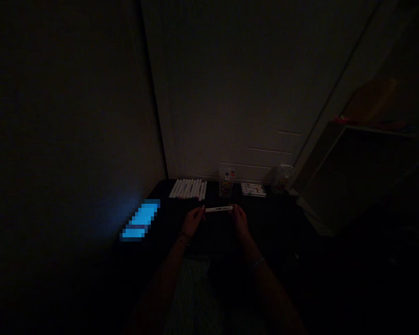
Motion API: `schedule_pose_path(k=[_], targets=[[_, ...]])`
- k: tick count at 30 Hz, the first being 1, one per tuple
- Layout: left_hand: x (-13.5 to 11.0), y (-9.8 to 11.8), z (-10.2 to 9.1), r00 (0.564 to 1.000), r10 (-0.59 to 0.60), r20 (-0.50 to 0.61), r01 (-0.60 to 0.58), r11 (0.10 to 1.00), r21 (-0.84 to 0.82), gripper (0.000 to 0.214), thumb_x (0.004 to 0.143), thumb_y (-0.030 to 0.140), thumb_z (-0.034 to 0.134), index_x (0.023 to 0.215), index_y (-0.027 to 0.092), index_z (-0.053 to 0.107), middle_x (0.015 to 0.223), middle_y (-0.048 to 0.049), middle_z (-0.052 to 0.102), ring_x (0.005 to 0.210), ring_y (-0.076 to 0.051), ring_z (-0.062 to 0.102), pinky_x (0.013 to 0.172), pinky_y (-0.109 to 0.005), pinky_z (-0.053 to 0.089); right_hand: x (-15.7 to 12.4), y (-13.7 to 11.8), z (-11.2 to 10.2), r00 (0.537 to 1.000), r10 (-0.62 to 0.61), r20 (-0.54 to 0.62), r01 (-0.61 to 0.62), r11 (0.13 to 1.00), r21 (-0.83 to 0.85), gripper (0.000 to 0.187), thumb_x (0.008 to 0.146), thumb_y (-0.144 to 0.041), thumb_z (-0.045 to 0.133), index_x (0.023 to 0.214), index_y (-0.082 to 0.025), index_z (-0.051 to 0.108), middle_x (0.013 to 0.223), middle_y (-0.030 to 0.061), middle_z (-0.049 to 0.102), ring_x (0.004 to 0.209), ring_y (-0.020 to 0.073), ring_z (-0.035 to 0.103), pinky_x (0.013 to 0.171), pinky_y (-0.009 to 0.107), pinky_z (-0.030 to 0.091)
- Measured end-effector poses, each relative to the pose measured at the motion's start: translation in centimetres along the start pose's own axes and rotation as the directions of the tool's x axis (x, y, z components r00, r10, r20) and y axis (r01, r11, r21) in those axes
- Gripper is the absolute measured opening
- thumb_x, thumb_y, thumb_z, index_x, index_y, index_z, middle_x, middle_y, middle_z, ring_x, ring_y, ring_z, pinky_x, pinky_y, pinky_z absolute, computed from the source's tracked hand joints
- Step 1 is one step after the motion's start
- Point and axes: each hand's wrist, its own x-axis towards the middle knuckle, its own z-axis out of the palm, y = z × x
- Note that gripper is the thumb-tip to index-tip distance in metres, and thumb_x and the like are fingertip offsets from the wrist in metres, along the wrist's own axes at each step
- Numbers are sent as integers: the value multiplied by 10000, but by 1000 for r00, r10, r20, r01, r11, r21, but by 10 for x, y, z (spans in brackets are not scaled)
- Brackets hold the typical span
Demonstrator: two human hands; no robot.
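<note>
A white marker [219, 209] with dark print lies level between my two hands, held above the dark table. My left hand [193, 219] pinches its left end, and my right hand [240, 220] has its fingers closed on the right end. Behind my left hand, a row of several white markers [188, 189] lies side by side on the tabletop. Beyond the held marker stands a clear plastic container [226, 184] with a colourful label and a few things inside. To its right sits a flat pack of white markers [253, 190].
Another clear container [281, 180] stands at the back right, near the wall. On the left, a glowing blue, pixelated screen [141, 220] lies on the table [272, 223]. A cabinet or shelf [366, 177] rises at the right. The room is very dark.
</note>
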Motion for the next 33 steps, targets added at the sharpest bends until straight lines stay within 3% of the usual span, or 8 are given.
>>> schedule_pose_path(k=[8,26,33], targets=[[1,-2,0,1000,-7,-21,7,1000,8,452,747,551,398,536,181,550,520,13,535,543,-113,482,564,-225,356,-3,-5,1,1000,-15,3,15,997,-79,381,728,-516,491,874,-193,629,805,25,622,716,131,536,631,222,414],[-1,1,0,1000,0,10,0,1000,3,448,760,542,388,550,180,549,533,7,533,553,-113,478,561,-221,352,-1,-2,0,1000,-25,-6,24,998,-52,386,731,-513,488,895,-191,624,828,26,624,723,127,547,635,220,414],[1,0,2,1000,-16,22,17,999,-30,459,739,573,392,712,177,622,548,0,575,555,-127,517,563,-233,379,-1,-1,0,999,-18,-30,17,999,-32,382,731,-517,484,898,-202,621,802,17,630,691,121,548,619,224,413]])
